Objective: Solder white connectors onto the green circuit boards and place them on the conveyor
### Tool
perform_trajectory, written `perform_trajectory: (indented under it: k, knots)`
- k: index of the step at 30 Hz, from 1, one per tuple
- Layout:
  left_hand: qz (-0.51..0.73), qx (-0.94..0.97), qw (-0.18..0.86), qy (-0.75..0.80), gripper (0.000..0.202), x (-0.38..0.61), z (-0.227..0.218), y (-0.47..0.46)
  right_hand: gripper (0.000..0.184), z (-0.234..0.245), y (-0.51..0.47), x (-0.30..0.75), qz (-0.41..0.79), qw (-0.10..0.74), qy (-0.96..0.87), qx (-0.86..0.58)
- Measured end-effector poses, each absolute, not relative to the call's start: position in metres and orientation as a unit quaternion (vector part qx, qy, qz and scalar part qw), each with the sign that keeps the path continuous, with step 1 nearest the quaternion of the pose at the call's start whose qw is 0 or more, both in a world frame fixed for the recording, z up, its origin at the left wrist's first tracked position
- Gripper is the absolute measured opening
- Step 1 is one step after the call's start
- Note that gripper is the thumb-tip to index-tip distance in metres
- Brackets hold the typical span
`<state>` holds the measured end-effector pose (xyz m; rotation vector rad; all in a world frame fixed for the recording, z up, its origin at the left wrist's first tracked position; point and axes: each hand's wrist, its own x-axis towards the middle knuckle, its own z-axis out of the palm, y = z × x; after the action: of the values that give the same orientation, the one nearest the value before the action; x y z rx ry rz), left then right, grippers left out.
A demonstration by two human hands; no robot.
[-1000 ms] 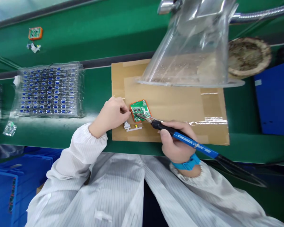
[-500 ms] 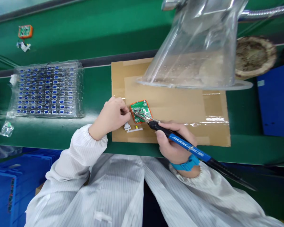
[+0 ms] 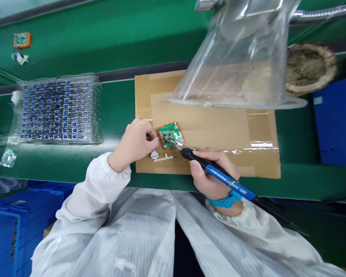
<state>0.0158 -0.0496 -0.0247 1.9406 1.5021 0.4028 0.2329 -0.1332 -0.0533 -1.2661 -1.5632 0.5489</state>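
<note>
A green circuit board (image 3: 175,132) in an orange frame lies on the cardboard sheet in front of me. My left hand (image 3: 138,140) is closed in a pinch at the board's left edge; whatever is between the fingertips is too small to make out. My right hand (image 3: 212,173) grips a blue and black soldering iron (image 3: 225,176). The iron's metal tip reaches over the left part of the board, and a second thin metal rod runs beside it. Just below the board lie a white connector (image 3: 154,154) and a white strip (image 3: 163,158) with a yellow bit.
Stacked clear trays (image 3: 57,109) of small blue-and-metal parts stand left of the cardboard (image 3: 213,130). A clear fume hood (image 3: 236,65) overhangs the far side. A round crusted dish (image 3: 310,69) and a blue panel (image 3: 337,123) are at right. Another orange-framed board (image 3: 22,40) lies back left.
The orange-framed board and white piece at the back left have shifted left along the green surface. Both hands, the soldering iron and the near board look nearly unmoved.
</note>
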Motion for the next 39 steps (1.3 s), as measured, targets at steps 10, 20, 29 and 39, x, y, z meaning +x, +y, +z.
perform_trajectory:
  k: [10, 20, 29, 39]
  knots:
    - [0.128, 0.734, 0.323, 0.583, 0.018, 0.017, -0.019, -0.05, 0.013, -0.055, -0.132, 0.234, 0.227, 0.511, -0.652, -0.513]
    - [0.131, 0.737, 0.321, 0.58, 0.019, 0.017, -0.02, -0.049, 0.012, -0.062, -0.136, 0.237, 0.235, 0.532, -0.628, -0.517]
    - [0.125, 0.737, 0.321, 0.581, 0.019, 0.018, -0.02, -0.049, 0.014, -0.065, -0.136, 0.237, 0.235, 0.546, -0.617, -0.515]
    - [0.077, 0.77, 0.277, 0.569, 0.015, 0.022, -0.017, -0.053, 0.015, -0.064, -0.135, 0.237, 0.231, 0.553, -0.618, -0.508]
